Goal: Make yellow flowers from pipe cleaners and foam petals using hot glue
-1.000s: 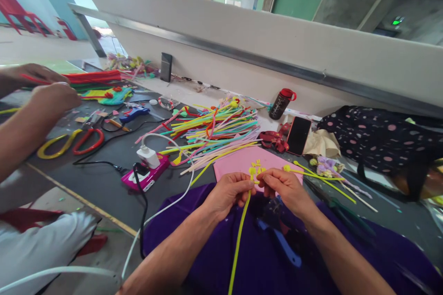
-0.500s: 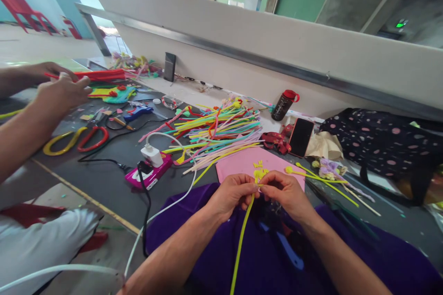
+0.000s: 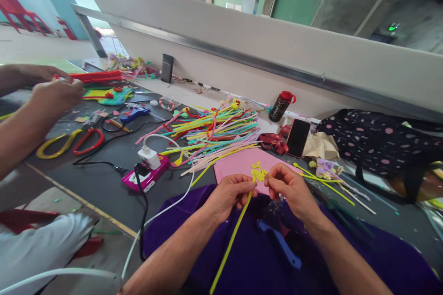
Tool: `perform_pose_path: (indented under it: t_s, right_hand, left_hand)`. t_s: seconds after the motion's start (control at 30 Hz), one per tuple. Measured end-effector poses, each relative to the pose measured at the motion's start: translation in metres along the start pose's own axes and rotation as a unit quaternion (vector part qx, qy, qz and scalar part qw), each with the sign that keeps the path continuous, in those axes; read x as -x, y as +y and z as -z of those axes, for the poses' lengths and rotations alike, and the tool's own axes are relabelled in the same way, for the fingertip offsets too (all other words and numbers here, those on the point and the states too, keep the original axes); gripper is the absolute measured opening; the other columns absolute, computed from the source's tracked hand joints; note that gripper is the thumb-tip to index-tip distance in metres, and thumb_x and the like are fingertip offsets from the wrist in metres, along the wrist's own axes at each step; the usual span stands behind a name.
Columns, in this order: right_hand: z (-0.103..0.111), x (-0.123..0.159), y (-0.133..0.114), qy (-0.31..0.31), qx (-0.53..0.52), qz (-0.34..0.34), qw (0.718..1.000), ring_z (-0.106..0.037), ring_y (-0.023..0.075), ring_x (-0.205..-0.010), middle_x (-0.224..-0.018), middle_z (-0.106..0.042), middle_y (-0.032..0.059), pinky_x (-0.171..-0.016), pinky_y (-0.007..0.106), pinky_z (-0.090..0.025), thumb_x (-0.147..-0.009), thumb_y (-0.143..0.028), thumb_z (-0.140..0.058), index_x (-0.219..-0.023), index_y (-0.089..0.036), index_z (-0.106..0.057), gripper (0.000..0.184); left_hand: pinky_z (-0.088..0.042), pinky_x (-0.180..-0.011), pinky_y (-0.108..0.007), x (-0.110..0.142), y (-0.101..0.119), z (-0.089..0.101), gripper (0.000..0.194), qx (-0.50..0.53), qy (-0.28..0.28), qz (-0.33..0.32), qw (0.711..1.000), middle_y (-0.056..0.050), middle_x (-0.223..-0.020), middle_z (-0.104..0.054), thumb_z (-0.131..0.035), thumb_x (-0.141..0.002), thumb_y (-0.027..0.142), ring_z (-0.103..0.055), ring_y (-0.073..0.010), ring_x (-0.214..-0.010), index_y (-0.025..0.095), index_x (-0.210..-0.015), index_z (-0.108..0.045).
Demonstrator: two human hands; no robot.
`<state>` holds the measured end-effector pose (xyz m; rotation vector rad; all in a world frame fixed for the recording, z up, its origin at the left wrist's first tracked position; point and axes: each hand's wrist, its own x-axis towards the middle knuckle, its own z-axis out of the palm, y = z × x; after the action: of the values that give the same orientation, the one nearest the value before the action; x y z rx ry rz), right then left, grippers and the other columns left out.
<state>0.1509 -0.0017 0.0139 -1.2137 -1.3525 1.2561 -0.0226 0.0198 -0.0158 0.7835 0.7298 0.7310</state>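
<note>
Between the thumb and fingers of my left hand (image 3: 235, 194) is a long yellow pipe cleaner (image 3: 230, 242), its tail hanging down over the purple cloth (image 3: 204, 251) on my lap. My right hand (image 3: 290, 190) is a short way to the right, thumb and fingertips pinched together; whatever is in them is too small to make out. Small yellow pieces (image 3: 258, 171) show just beyond my fingertips, over a pink sheet (image 3: 230, 164). A blue-handled tool (image 3: 281, 245) lies on the purple cloth below my hands.
Multicoloured pipe cleaners (image 3: 214, 126) are heaped ahead. A magenta power strip (image 3: 147, 177) with cables stands left, near scissors (image 3: 88, 140). A phone (image 3: 298, 138), bottle (image 3: 282, 106) and dotted bag (image 3: 377, 143) are right. Another person's hands (image 3: 57, 94) work at far left.
My right hand has parted from my left and shifted slightly right. The tail of the yellow pipe cleaner has swung left. The other person's hands have drawn closer together.
</note>
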Motion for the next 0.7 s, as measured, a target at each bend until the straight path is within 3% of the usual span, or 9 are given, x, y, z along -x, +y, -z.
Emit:
perform_pose_path:
  t_s: [0.1, 0.27, 0.5, 0.7]
  right_hand:
    - [-0.001, 0.002, -0.003, -0.009, 0.096, 0.031, 0.995, -0.049, 0.0092, -0.049, -0.058, -0.055, -0.0043, -0.047, 0.02, -0.039, -0.076, -0.023, -0.056, -0.076, -0.019, -0.056, 0.004]
    - [-0.003, 0.005, -0.004, -0.038, 0.187, 0.098, 0.977, -0.054, 0.0114, -0.06, -0.07, -0.057, -0.001, -0.055, 0.023, -0.041, -0.08, -0.019, -0.052, -0.081, -0.02, -0.063, 0.01]
    - [-0.009, 0.007, 0.002, -0.013, 0.105, 0.043, 0.993, -0.055, 0.0106, -0.055, -0.065, -0.058, -0.0026, -0.051, 0.021, -0.043, -0.077, -0.023, -0.06, -0.081, -0.018, -0.055, 0.008]
    - [-0.012, 0.007, 0.005, -0.016, 0.099, 0.033, 0.994, -0.055, 0.0102, -0.053, -0.062, -0.058, -0.0034, -0.05, 0.021, -0.044, -0.076, -0.021, -0.061, -0.079, -0.018, -0.054, 0.008]
  left_hand:
    - [-0.024, -0.032, -0.014, 0.0, 0.0, 0.0, 0.018, 0.002, 0.007, -0.008, 1.0, 0.0, -0.06, -0.061, -0.066, -0.066, 0.028, -0.041, -0.0014, -0.035, 0.012, -0.074, -0.063]
    - [-0.023, -0.032, -0.015, 0.001, 0.002, -0.001, 0.018, -0.009, 0.002, 0.007, 1.0, 0.001, -0.052, -0.057, -0.065, -0.067, 0.03, -0.038, -0.0018, -0.033, 0.012, -0.067, -0.06]
    - [-0.026, -0.033, -0.014, 0.0, 0.001, -0.001, 0.022, -0.02, -0.008, 0.026, 0.999, 0.001, -0.053, -0.058, -0.068, -0.065, 0.032, -0.041, -0.0023, -0.035, 0.012, -0.067, -0.06]
    - [-0.029, -0.033, -0.014, 0.0, 0.0, -0.002, 0.022, -0.034, -0.012, 0.011, 0.999, 0.0, -0.057, -0.061, -0.068, -0.065, 0.03, -0.043, -0.0026, -0.036, 0.011, -0.069, -0.059]
